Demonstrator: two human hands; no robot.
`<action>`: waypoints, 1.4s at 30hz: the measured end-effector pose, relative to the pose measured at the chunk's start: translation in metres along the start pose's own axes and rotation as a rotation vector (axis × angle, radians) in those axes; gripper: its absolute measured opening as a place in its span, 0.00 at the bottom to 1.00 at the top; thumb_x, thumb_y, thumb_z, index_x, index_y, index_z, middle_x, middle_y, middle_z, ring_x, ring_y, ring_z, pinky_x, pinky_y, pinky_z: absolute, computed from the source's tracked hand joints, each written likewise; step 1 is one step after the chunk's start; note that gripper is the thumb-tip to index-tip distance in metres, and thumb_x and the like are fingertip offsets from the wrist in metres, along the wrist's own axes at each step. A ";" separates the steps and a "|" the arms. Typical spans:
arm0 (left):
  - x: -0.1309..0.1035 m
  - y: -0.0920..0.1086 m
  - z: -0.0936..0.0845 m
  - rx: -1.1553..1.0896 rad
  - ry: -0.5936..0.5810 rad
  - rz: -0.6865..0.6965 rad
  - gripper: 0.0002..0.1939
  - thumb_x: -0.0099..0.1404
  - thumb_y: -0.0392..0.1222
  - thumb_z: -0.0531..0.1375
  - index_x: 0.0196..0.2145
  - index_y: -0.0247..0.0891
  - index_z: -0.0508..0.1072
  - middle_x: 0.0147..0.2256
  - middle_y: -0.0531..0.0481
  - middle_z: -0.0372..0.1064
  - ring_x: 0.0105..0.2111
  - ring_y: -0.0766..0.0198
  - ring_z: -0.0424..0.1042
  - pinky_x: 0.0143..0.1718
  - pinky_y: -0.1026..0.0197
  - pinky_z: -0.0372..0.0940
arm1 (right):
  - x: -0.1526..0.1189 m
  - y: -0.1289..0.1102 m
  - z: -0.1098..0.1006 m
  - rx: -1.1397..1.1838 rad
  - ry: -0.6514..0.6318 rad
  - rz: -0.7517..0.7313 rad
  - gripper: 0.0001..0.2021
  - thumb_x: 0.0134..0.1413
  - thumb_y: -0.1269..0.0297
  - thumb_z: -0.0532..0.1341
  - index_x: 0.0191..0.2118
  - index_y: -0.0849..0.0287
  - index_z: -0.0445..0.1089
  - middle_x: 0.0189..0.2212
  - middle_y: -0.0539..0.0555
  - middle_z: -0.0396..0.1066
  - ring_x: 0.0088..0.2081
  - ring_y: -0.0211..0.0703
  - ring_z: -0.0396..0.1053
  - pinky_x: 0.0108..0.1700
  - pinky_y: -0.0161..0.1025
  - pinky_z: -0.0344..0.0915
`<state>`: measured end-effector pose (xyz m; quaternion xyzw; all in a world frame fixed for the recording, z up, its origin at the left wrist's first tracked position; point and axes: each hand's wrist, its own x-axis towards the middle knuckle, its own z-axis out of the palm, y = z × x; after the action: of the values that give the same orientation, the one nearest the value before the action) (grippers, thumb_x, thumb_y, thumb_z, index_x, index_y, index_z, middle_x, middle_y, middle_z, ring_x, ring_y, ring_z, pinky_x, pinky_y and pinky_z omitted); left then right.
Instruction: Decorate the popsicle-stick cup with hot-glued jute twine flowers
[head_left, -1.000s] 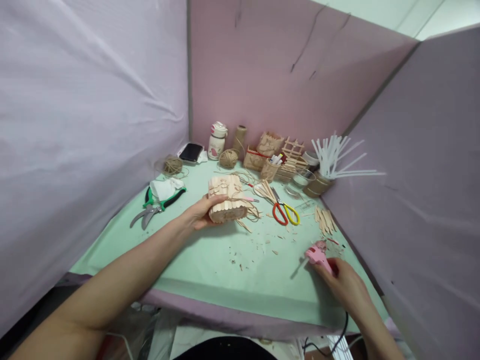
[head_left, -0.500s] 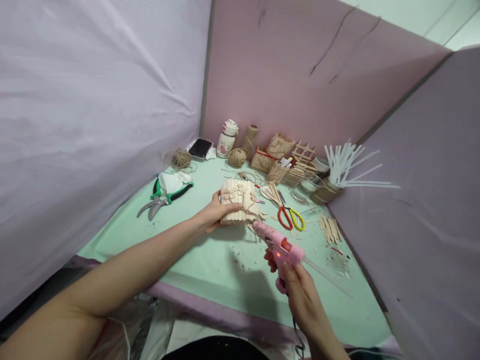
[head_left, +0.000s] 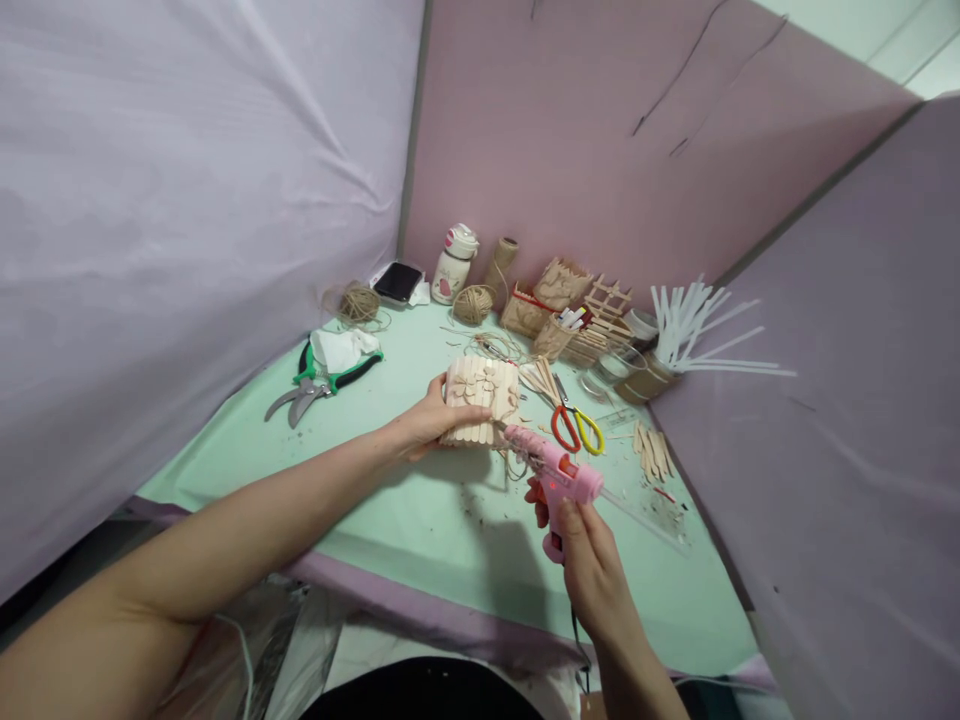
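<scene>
My left hand [head_left: 435, 418] is closed around the left side of a small holder made of pale craft sticks [head_left: 480, 395], its thumb lying across the front. Curved wooden pieces, shaped like petals, decorate that front face. In my right hand [head_left: 581, 535] is a pink hot glue gun [head_left: 559, 475], gripped by its handle with a small red light showing. Its nozzle points up and left, at the lower right of the holder; whether it touches cannot be made out. A clear glue stick [head_left: 649, 525] juts from the gun's back end.
Green-handled pruning shears [head_left: 322, 385] lie at left under white tissue. Scissors [head_left: 577, 428] and craft sticks [head_left: 651, 450] are at right. Along the back stand a bottle [head_left: 454, 265], twine balls [head_left: 472, 304], stick-built boxes [head_left: 559, 290] and a cup of white glue sticks [head_left: 652, 375].
The glue gun has moved up and left, bringing its nozzle closer to the holder's lower right. My left hand keeps hold of the holder, and the view has shifted slightly.
</scene>
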<state>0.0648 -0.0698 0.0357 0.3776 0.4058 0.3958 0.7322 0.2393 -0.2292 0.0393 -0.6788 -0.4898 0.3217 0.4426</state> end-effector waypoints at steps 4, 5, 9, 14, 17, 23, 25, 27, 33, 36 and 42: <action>0.000 0.000 0.000 0.010 -0.003 -0.004 0.61 0.40 0.40 0.77 0.64 0.39 0.48 0.59 0.33 0.62 0.56 0.44 0.69 0.54 0.44 0.68 | 0.001 0.001 -0.001 -0.018 0.009 -0.010 0.32 0.56 0.34 0.51 0.42 0.60 0.75 0.33 0.59 0.74 0.30 0.44 0.67 0.28 0.37 0.66; 0.000 0.000 0.000 0.017 -0.005 -0.007 0.60 0.40 0.41 0.77 0.64 0.39 0.48 0.59 0.33 0.62 0.55 0.44 0.69 0.54 0.44 0.68 | 0.001 0.002 -0.001 -0.018 0.012 -0.015 0.32 0.56 0.34 0.52 0.42 0.60 0.75 0.34 0.59 0.74 0.30 0.43 0.67 0.27 0.37 0.66; 0.002 -0.002 -0.002 0.031 -0.004 -0.014 0.60 0.39 0.42 0.77 0.64 0.40 0.49 0.58 0.33 0.64 0.54 0.44 0.70 0.53 0.43 0.68 | 0.001 0.004 -0.002 -0.015 0.001 -0.044 0.30 0.58 0.36 0.51 0.41 0.59 0.75 0.29 0.57 0.72 0.26 0.41 0.64 0.25 0.36 0.65; 0.003 -0.003 -0.003 0.022 -0.015 -0.013 0.61 0.38 0.42 0.78 0.64 0.40 0.49 0.58 0.32 0.64 0.54 0.43 0.70 0.53 0.41 0.68 | 0.001 0.002 -0.001 -0.045 -0.004 -0.086 0.28 0.61 0.38 0.49 0.40 0.58 0.75 0.29 0.56 0.73 0.25 0.41 0.64 0.25 0.36 0.65; 0.004 -0.003 -0.002 0.022 -0.015 -0.016 0.62 0.38 0.42 0.78 0.64 0.40 0.49 0.57 0.33 0.65 0.54 0.43 0.70 0.55 0.41 0.66 | 0.001 -0.001 0.000 -0.044 0.002 -0.096 0.28 0.61 0.38 0.49 0.39 0.58 0.74 0.30 0.56 0.73 0.25 0.40 0.64 0.24 0.36 0.65; 0.003 -0.003 -0.003 0.024 -0.025 -0.002 0.61 0.39 0.42 0.77 0.64 0.39 0.48 0.58 0.33 0.64 0.55 0.44 0.70 0.55 0.42 0.67 | -0.001 -0.004 0.000 -0.037 0.001 -0.058 0.29 0.59 0.36 0.50 0.38 0.58 0.74 0.32 0.57 0.73 0.26 0.41 0.65 0.26 0.37 0.66; 0.004 -0.004 -0.003 0.034 -0.032 -0.006 0.61 0.40 0.42 0.77 0.64 0.40 0.48 0.58 0.33 0.64 0.55 0.44 0.69 0.55 0.42 0.66 | -0.001 -0.004 0.000 -0.033 -0.002 -0.047 0.30 0.58 0.35 0.50 0.39 0.58 0.73 0.32 0.57 0.73 0.26 0.41 0.65 0.26 0.37 0.66; 0.004 -0.004 -0.003 0.037 -0.034 -0.002 0.61 0.40 0.42 0.77 0.65 0.40 0.47 0.59 0.33 0.63 0.55 0.44 0.69 0.56 0.42 0.66 | -0.001 -0.004 0.000 -0.034 -0.002 -0.040 0.29 0.58 0.35 0.50 0.38 0.58 0.73 0.32 0.57 0.73 0.26 0.40 0.65 0.27 0.37 0.66; 0.003 -0.003 -0.002 0.030 -0.031 0.001 0.61 0.40 0.42 0.77 0.65 0.39 0.47 0.59 0.32 0.63 0.55 0.43 0.69 0.54 0.42 0.67 | 0.000 -0.003 -0.001 -0.024 -0.007 -0.029 0.30 0.58 0.35 0.50 0.40 0.58 0.73 0.33 0.57 0.73 0.27 0.40 0.65 0.27 0.37 0.66; 0.002 -0.002 -0.002 0.054 -0.020 0.001 0.61 0.41 0.43 0.77 0.65 0.39 0.47 0.60 0.33 0.62 0.55 0.45 0.69 0.53 0.44 0.68 | -0.001 -0.004 -0.002 -0.021 -0.012 -0.010 0.30 0.58 0.35 0.50 0.41 0.58 0.72 0.34 0.57 0.72 0.27 0.40 0.65 0.27 0.36 0.66; 0.009 -0.009 -0.006 0.153 0.015 0.104 0.63 0.41 0.45 0.77 0.66 0.39 0.45 0.59 0.34 0.62 0.57 0.47 0.67 0.57 0.46 0.65 | -0.002 -0.007 -0.002 -0.057 0.006 0.008 0.30 0.58 0.35 0.50 0.42 0.59 0.71 0.33 0.56 0.71 0.28 0.40 0.64 0.28 0.36 0.65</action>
<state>0.0648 -0.0640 0.0231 0.4502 0.4200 0.4039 0.6766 0.2380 -0.2305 0.0471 -0.6941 -0.4946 0.3073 0.4232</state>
